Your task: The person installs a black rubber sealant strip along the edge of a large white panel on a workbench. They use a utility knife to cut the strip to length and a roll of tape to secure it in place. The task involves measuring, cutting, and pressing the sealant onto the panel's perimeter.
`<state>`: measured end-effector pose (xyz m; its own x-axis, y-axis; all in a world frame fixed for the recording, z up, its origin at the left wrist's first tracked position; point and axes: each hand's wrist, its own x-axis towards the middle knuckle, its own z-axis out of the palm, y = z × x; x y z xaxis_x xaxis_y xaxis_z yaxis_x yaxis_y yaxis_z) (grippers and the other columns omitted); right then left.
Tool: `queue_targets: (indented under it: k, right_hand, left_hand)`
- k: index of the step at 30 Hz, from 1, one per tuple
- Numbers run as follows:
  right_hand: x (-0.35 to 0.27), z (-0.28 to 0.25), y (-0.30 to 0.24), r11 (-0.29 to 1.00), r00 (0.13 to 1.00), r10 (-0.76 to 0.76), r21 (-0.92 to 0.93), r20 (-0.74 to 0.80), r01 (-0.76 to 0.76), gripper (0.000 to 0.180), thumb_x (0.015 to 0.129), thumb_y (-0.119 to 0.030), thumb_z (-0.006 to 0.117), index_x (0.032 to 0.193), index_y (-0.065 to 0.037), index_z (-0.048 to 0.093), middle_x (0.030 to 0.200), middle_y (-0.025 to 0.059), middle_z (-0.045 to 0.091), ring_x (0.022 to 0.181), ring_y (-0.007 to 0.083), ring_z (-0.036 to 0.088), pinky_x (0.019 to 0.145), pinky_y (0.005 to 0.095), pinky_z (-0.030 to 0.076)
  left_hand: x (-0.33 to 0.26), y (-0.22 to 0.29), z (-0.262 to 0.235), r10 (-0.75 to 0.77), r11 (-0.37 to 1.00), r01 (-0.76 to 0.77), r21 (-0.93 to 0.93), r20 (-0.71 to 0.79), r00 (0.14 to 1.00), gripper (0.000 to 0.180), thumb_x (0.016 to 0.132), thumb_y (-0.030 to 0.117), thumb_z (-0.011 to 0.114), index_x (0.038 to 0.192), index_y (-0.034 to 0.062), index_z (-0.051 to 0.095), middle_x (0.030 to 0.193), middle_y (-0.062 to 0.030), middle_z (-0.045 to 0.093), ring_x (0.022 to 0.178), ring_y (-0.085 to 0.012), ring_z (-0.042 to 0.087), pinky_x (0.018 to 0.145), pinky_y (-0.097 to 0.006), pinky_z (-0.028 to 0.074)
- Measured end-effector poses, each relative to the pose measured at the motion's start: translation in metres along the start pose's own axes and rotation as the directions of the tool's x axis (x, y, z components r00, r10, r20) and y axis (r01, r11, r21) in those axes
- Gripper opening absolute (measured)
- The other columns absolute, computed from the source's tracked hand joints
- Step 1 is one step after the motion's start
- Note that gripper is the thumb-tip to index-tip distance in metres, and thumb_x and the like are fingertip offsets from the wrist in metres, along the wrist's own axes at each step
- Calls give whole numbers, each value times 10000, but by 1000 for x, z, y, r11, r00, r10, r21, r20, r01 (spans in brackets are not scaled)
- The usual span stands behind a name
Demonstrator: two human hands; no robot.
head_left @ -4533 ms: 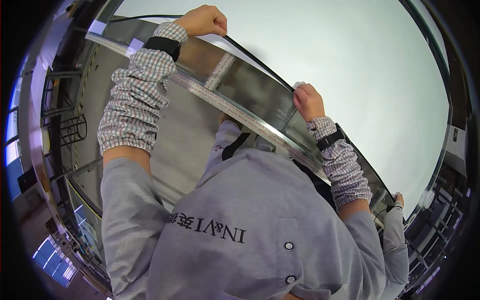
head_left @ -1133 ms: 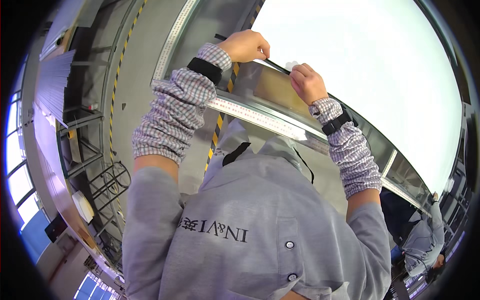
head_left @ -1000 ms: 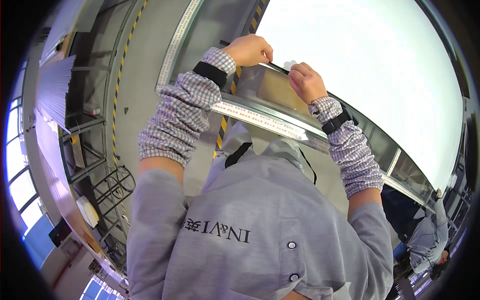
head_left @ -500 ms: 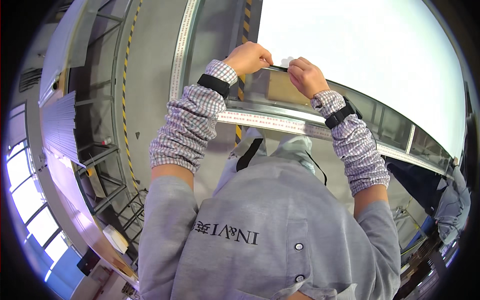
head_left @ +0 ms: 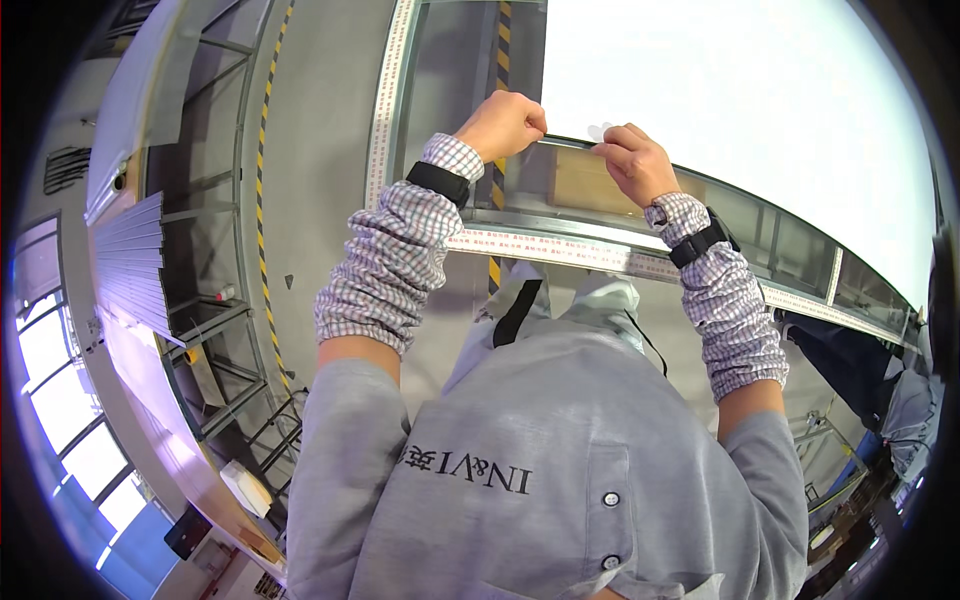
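Black strip (head_left: 572,141) runs along the near edge of the white panel (head_left: 720,80), by its left corner; short length visible between the hands

Left hand (head_left: 507,123): thumb and forefinger closed together, looks like a pinch on the strip right at the corner. Right hand (head_left: 640,165): fingers curled, tips at the strip just beside the grey tab (head_left: 600,132); can't tell if it pinches or only presses

Risks, my read:
- uneven pull: if left tugs harder than right anchors, strip could stretch or creep off the edge line
- corner is the weak spot: sharp turn there, so it could kink or lift if let go early
- grip is all fingertips, so a slip could spring the end loose
- right wristband (head_left: 698,243) sits close to the panel edge, could snag or rub it
- metal frame (head_left: 560,245) lies between body and panel, so it's a reach; leaning on it might shift things
- co-worker's sleeve (head_left: 910,415) far right; a nudge from there could move the panel mid-pinch
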<state>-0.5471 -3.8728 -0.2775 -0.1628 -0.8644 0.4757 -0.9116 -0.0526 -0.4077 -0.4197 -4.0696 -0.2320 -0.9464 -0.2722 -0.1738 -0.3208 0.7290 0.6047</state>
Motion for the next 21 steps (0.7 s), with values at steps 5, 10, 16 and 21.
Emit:
queue_targets:
  k: [5, 10, 16, 21]
  right_hand:
    - [0, 1, 1, 1000, 1000, 10, -18, 15, -9, 166, 655, 3, 617, 794, -83, 647, 827, 13, 550, 777, 189, 542, 639, 311, 503]
    - [0, -1, -1, 1000, 1000, 6, -28, 11, -6, 169, 656, 3, 614, 800, -82, 643, 823, 14, 547, 775, 189, 543, 636, 314, 504]
    - [1, 0, -4, 999, 1000, 13, -50, 14, -13, 170, 658, 4, 606, 803, -80, 639, 835, 20, 544, 790, 194, 539, 650, 314, 502]
    - [0, -1, -7, 996, 999, 42, -74, 11, -41, 180, 661, 15, 585, 806, -77, 638, 848, 30, 544, 808, 208, 532, 671, 318, 499]
  left_hand:
    - [-1, 0, 0, 79, 995, -79, 65, -6, 997, 102, 727, 57, 608, 805, 22, 664, 724, -113, 640, 653, -213, 615, 611, -295, 480]
    - [0, 1, 0, 78, 995, -76, 56, -33, 996, 74, 682, 47, 586, 705, 54, 656, 705, -117, 635, 666, -267, 615, 624, -345, 486]
    - [-2, 6, 0, 39, 980, -34, 198, -22, 999, 51, 693, 93, 612, 726, 58, 631, 708, -86, 626, 672, -239, 603, 602, -329, 465]
    - [-6, 6, 1, 75, 981, -65, 185, -43, 996, 63, 709, 133, 625, 735, 75, 626, 721, -64, 599, 697, -226, 593, 609, -327, 453]
